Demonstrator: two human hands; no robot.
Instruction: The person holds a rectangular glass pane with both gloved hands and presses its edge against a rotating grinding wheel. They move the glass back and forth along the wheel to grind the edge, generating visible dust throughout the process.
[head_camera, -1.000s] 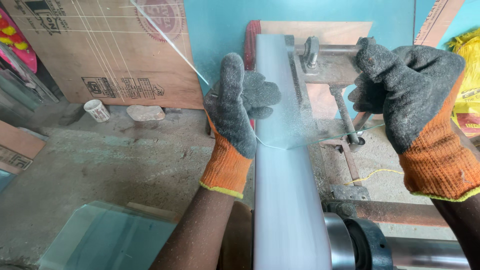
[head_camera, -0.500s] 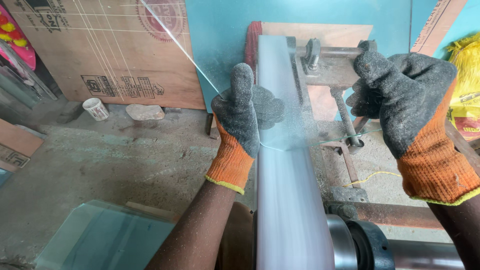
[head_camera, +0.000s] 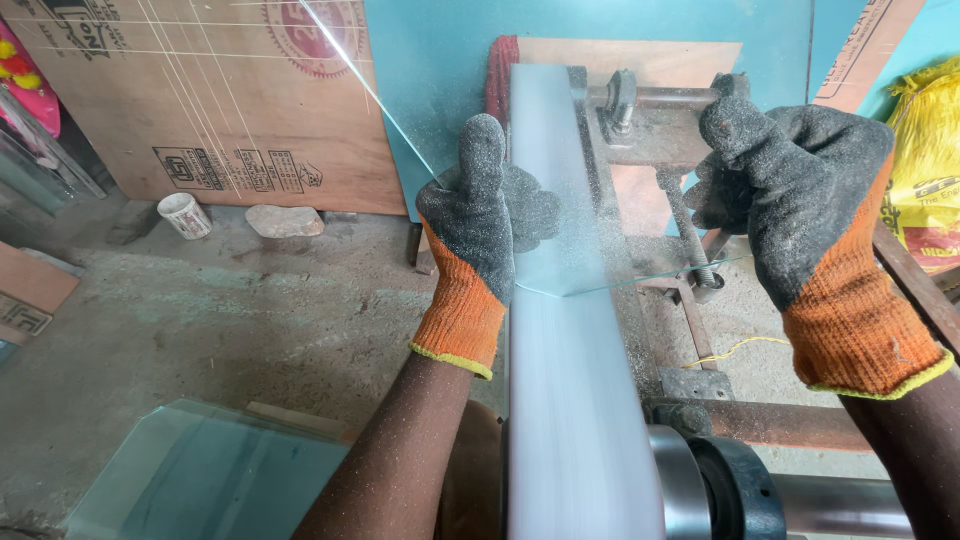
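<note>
Glass pane (head_camera: 560, 200) pinched in both my gloved hands — left hand (head_camera: 480, 215) and right hand (head_camera: 790, 190) closed on its side edges — its lower edge resting across the running sanding belt (head_camera: 570, 400). Grinding looks midway; more panes (head_camera: 210, 480) wait on the floor.

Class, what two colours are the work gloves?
Grey palms and fingers with orange cuffs, on the left hand and right hand; head view.
</note>
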